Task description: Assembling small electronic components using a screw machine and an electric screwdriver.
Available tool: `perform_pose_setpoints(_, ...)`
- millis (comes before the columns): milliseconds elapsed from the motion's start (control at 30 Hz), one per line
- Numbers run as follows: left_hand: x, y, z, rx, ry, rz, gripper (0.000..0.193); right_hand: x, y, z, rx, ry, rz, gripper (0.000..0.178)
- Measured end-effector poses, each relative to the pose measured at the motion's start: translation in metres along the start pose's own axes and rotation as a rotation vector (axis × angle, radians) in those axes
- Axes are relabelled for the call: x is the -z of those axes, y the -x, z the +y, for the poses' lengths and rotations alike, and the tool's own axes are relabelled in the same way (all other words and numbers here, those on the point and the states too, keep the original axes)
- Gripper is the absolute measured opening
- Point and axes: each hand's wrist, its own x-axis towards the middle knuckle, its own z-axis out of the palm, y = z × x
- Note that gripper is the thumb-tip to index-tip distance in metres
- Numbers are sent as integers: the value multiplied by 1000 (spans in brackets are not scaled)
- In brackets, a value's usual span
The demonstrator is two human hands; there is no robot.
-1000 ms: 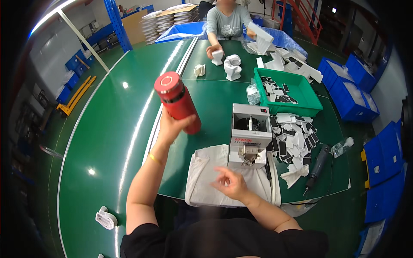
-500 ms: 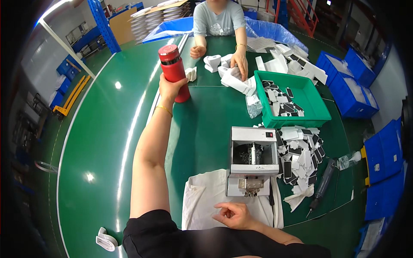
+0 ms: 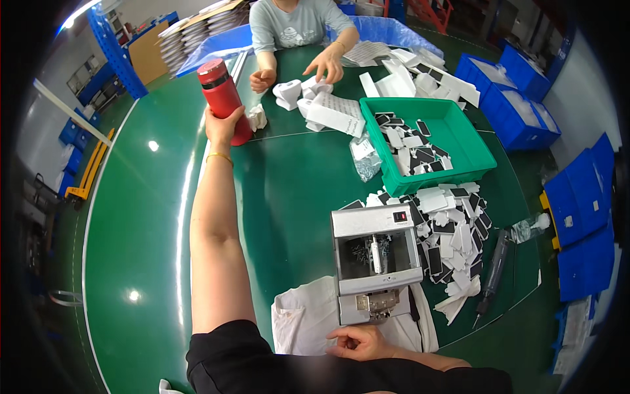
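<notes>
My left hand [image 3: 222, 126] is wrapped around a red insulated bottle [image 3: 222, 98] with a dark band under its red lid. The bottle is at the far left of the green table, its base seemingly near or on the surface. Close to my body, my right hand [image 3: 362, 343] lies over a white cloth [image 3: 298, 315], fingers loosely bent, thumb and index finger apart, holding nothing visible. Just beyond it stands a silver screw feeder [image 3: 377, 253], with dark small screws in its open tray.
A green bin [image 3: 459, 141] holds black and white parts; more parts [image 3: 453, 236] are heaped beside the feeder. An electric screwdriver [image 3: 493, 276] and clear bottle [image 3: 528, 228] lie at right. Opposite, a co-worker's hand [image 3: 325, 64] hovers above white pieces [image 3: 287, 95]. A crumpled tissue [image 3: 257, 118] sits beside the red bottle.
The view has shifted, so most things sit differently in it. My left hand still grips the red bottle. The co-worker's hand has lifted off the white pieces.
</notes>
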Motion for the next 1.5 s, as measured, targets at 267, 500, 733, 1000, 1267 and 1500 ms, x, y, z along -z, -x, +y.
perform_pose_setpoints(267,-2,38,-23,29,-337,247,70,1,-5,-5,86,7,3,26)
perform_pose_setpoints(500,-80,130,46,116,-19,-603,79,-1,-3,-10,92,67,-27,29)
perform_pose_setpoints(733,-103,143,70,498,609,-599,59,0,3,-14,28,10,-10,28)
perform_pose_setpoints(1000,-64,144,100,389,764,-631,42,0,4,-16,91,-45,22,23)
perform_pose_setpoints(1267,17,176,175,350,902,-661,32,4,4,-24,146,-37,17,23)
perform_pose_setpoints(1500,57,269,236,385,1035,-661,32,66,13,-70,179,-218,346,23)
